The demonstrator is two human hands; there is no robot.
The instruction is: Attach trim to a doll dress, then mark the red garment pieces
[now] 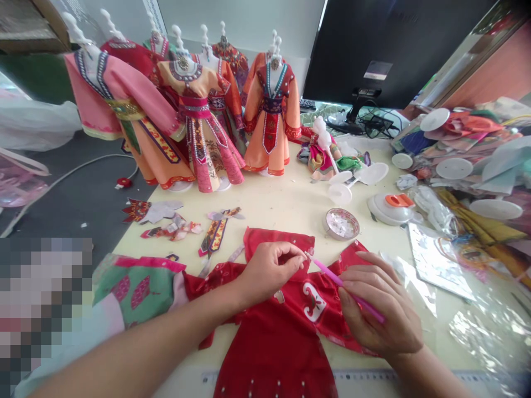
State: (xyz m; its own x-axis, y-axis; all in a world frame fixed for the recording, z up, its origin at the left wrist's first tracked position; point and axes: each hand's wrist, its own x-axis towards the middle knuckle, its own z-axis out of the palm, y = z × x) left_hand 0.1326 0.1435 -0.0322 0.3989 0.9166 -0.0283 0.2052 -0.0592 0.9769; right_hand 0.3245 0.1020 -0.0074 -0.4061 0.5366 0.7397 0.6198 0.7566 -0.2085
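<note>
My right hand [379,304] grips a slim pink pen-like tool [327,271], its tip pointing up and left. Thumb and forefinger of my left hand [274,271] are pinched together right at that tip; whatever they hold is too small to name. Both hands are over a small red doll-sized garment [277,348] lying spread on the table. A white heart-like patch with curled ends [314,303] decorates it, and pearl-like dots run along its lower part. Just beyond the hands stands a small round dish [342,223] holding tiny pale pieces.
Several dressed doll stands [271,119] line the back left. A monitor [390,50] stands behind. Fabric scraps [213,232] and a green garment [136,284] lie on the left. White stands [340,193], a pale lidded container [385,209] and clear plastic bags [481,331] occupy the right.
</note>
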